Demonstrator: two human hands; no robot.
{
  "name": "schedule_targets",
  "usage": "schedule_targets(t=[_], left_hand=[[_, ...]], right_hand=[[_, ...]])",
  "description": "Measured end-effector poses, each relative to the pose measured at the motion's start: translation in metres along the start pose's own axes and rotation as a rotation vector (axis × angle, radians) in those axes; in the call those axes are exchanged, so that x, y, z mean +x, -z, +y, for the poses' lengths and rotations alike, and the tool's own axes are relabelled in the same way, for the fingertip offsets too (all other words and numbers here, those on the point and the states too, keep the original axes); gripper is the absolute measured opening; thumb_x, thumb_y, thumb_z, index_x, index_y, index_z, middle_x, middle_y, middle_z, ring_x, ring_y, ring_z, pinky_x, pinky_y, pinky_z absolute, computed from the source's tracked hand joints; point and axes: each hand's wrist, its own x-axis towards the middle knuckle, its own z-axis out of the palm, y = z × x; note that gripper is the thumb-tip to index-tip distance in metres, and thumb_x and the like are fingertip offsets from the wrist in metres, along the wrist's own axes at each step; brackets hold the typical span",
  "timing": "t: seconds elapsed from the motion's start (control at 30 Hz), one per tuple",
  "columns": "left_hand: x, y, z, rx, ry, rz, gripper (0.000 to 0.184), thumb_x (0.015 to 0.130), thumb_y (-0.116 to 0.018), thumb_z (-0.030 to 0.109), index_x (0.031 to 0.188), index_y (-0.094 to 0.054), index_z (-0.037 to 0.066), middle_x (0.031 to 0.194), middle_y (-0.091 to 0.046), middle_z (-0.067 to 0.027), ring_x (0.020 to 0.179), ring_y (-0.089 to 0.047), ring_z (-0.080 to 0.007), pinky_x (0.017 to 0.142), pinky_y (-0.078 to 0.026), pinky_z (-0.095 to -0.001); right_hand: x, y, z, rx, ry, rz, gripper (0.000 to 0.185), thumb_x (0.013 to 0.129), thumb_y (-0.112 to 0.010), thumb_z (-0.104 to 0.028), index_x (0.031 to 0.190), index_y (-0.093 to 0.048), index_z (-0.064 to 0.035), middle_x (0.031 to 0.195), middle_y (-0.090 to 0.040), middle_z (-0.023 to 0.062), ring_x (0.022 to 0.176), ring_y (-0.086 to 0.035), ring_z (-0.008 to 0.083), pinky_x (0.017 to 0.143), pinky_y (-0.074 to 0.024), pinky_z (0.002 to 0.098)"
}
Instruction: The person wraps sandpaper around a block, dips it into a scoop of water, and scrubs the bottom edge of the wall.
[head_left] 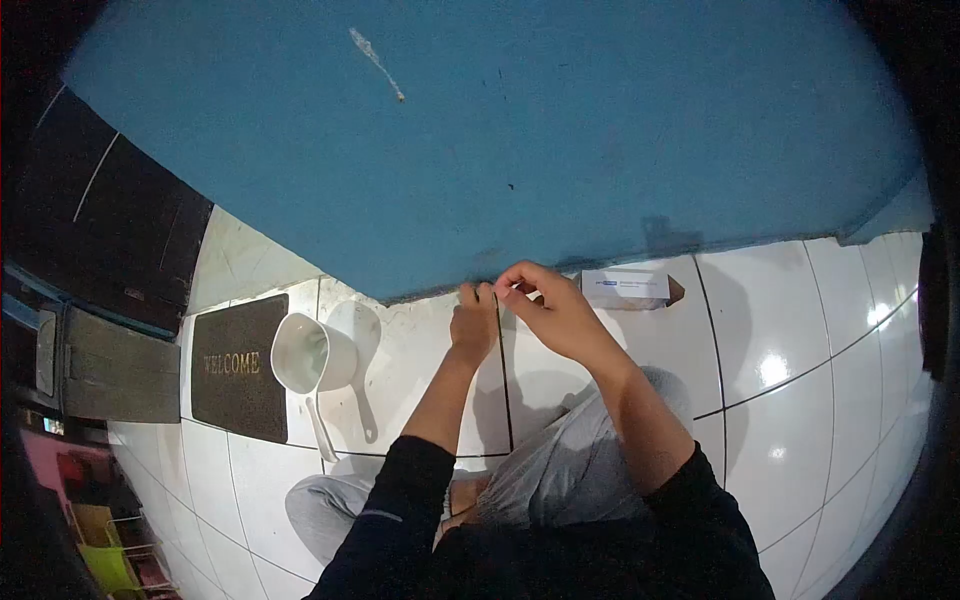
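In front of the blue wall (600, 120), close to its base, my two hands meet fingertip to fingertip. My left hand (473, 325) is closed, with its fingers curled and the tips hidden. Thumb and forefinger of my right hand (545, 310) are pinched together beside the left fingertips. Whatever lies between them, if anything, is too small to make out. Right of my right hand, a small white and brown box (627, 287) with blue print rests on the floor against the wall. A white dipper (335, 360) with a long handle stands to the left, holding something pale.
A dark doormat (240, 370) reading WELCOME lies left of the dipper. White floor tiles (770, 330) with dark joints run along the wall. My crossed legs in grey trousers (575, 455) are under my arms. A dark door (120, 190) stands at the far left.
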Motion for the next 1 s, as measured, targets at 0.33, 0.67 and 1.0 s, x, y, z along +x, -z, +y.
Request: schedule_targets(t=[0.33, 0.67, 1.0], left_hand=[[-0.073, 0.031, 0.043, 0.010, 0.199, -0.071, 0.024, 0.077, -0.048, 0.011, 0.096, -0.038, 0.002, 0.100, -0.040, -0.0205, 0.079, -0.055, -0.0378, 0.065, -0.049, -0.0398], [-0.018, 0.027, 0.025, 0.004, 0.166, -0.047, 0.026, 0.075, -0.050, 0.010, 0.097, -0.038, 0.002, 0.098, -0.040, -0.0208, 0.079, -0.055, -0.0380, 0.065, -0.049, -0.0407], [-0.038, 0.011, 0.021, -0.069, 0.165, 0.037, 0.026, 0.077, -0.047, 0.009, 0.100, -0.038, 0.004, 0.102, -0.039, -0.0212, 0.083, -0.053, -0.0382, 0.070, -0.046, -0.0421]], right_hand=[[-0.007, -0.001, -0.011, -0.033, 0.027, -0.024, 0.013, 0.082, -0.051, -0.017, 0.087, -0.054, -0.0053, 0.081, -0.056, 0.0016, 0.076, -0.051, 0.0112, 0.063, -0.0394, 0.0245], [-0.005, 0.001, -0.005, -0.074, 0.000, -0.001, 0.013, 0.082, -0.051, -0.017, 0.088, -0.054, -0.0052, 0.081, -0.057, 0.0021, 0.074, -0.051, 0.0112, 0.062, -0.0398, 0.0250], [-0.002, -0.001, -0.005, -0.079, 0.036, -0.005, 0.013, 0.082, -0.051, -0.018, 0.086, -0.054, -0.0058, 0.080, -0.057, 0.0028, 0.074, -0.053, 0.0127, 0.060, -0.0403, 0.0249]])
